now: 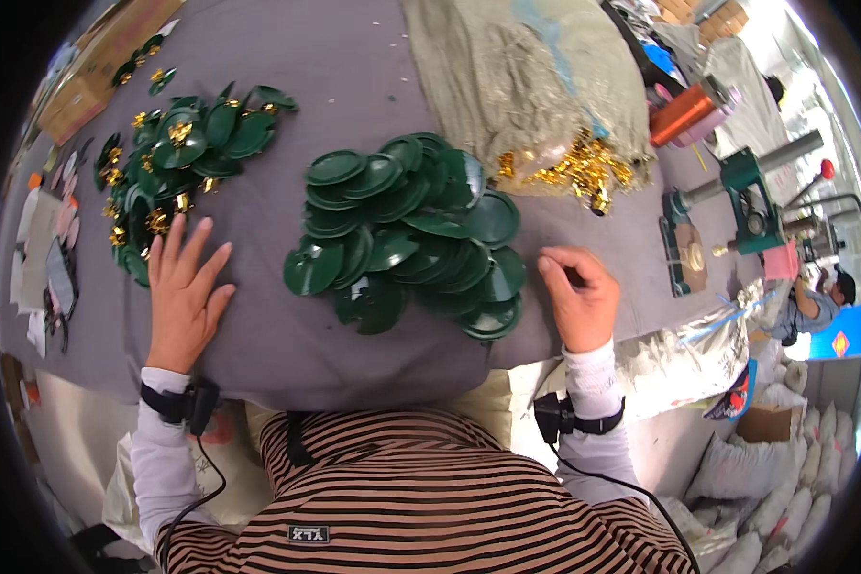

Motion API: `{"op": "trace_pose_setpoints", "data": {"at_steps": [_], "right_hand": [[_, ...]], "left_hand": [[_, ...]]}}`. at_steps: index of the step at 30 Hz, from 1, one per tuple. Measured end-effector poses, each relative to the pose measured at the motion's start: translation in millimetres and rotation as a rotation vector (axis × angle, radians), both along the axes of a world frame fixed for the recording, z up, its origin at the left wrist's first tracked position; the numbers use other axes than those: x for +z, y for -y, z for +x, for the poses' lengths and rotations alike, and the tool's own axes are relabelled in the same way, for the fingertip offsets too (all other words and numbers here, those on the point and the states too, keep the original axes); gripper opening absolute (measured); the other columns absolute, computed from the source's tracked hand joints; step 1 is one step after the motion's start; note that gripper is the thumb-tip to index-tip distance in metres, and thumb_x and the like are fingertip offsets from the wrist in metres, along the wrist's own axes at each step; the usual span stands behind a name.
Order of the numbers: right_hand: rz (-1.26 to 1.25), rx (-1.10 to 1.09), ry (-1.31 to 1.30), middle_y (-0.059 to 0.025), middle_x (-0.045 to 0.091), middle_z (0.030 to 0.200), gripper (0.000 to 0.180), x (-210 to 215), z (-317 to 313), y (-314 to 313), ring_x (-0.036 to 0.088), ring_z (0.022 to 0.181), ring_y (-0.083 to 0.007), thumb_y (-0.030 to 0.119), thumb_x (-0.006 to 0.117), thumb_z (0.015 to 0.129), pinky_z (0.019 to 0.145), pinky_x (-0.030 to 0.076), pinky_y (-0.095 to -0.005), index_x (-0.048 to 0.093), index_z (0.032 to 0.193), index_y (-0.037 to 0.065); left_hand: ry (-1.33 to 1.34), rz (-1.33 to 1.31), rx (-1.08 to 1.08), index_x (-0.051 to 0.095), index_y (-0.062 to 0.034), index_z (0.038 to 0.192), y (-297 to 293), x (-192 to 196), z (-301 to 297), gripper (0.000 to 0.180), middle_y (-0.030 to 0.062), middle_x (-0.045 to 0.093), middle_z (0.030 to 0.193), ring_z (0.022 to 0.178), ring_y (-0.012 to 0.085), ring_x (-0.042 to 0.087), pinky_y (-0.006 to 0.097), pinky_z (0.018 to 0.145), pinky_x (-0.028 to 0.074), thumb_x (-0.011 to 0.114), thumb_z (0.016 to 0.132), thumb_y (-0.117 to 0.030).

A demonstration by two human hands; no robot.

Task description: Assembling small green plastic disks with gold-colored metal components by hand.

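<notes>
So the left hand (pixel 184 306) is spreading wide over the grey worktop (pixel 258 359), fingers fanned out and palm down. Its fingertips are sitting right by the lower edge of a heap of green discs with gold clips (pixel 177 143), over on the left side. I can't tell if they're actually touching anything.

The right hand (pixel 585 298) is curling in, thumb and index finger bending toward each other (no clue whether something small is hiding in there, I can't tell). It's hovering just right of the big central pile of plain green discs (pixel 392 239), which is lying between the two hands, discs overlapping every which way.

Farther back, a woven sack (pixel 536 86) is spilling loose gold pieces (pixel 588 167) from its near end. To the right, a green hand press (pixel 744 196) is standing near an orange cylinder (pixel 684 113). Both wrists are wearing black straps (pixel 598 423) too.
</notes>
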State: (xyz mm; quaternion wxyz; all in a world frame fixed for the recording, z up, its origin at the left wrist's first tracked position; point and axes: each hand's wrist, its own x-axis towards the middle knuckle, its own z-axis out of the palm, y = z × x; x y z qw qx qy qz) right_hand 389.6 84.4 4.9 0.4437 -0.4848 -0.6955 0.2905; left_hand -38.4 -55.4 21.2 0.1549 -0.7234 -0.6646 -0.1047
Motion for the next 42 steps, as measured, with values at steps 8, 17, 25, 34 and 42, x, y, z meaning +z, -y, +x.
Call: {"op": "trace_pose_setpoints", "data": {"at_steps": [8,17,25,34,42], "right_hand": [[0.151,-0.182,0.260,-0.0137,0.068,0.086,0.016,-17,8,-76,0.067,0.074,-0.0260,0.009,0.072,0.078,0.069,0.053,-0.0337,0.072,0.093,0.003],[0.197,-0.240,0.665,-0.0161,0.059,0.103,0.032,-28,-32,-115,0.063,0.087,-0.0353,0.024,0.080,0.068,0.073,0.052,-0.0439,0.068,0.091,0.005],[0.270,0.043,0.536,-0.0144,0.064,0.093,0.030,-27,-3,-88,0.064,0.083,-0.0344,0.010,0.079,0.068,0.074,0.052,-0.0405,0.069,0.096,0.005],[0.127,-0.039,0.076,-0.0077,0.065,0.086,0.027,-28,9,-57,0.064,0.076,-0.0157,-0.004,0.069,0.075,0.068,0.050,-0.0275,0.067,0.101,0.002],[-0.177,0.174,-0.398,-0.0046,0.064,0.101,0.030,33,-48,1,0.062,0.086,-0.0078,-0.007,0.070,0.080,0.073,0.051,-0.0205,0.065,0.108,0.000]], "left_hand": [[-0.254,0.047,0.087,0.062,-0.0158,0.120,-74,-14,-63,0.045,0.0010,0.038,0.150,0.142,0.0259,0.028,0.048,0.115,0.023,0.072,0.077,-0.014],[0.455,0.174,-0.139,0.062,-0.0074,0.119,-104,2,49,0.027,0.0086,0.059,0.131,0.127,0.0296,0.050,0.039,0.106,0.038,0.059,0.093,-0.012],[0.721,-0.130,-0.222,0.060,-0.0065,0.122,-133,-31,91,0.041,0.0165,0.057,0.130,0.126,0.0354,0.048,0.040,0.106,0.038,0.067,0.086,-0.025],[1.223,-0.201,-0.108,0.066,-0.0018,0.104,-116,-16,114,0.027,0.0126,0.069,0.103,0.099,0.0311,0.064,0.038,0.101,0.041,0.064,0.078,-0.008],[1.102,-0.170,-0.072,0.060,0.0014,0.097,-92,25,124,0.010,0.0078,0.070,0.103,0.101,0.0146,0.063,0.027,0.090,0.047,0.063,0.087,0.000]]}}
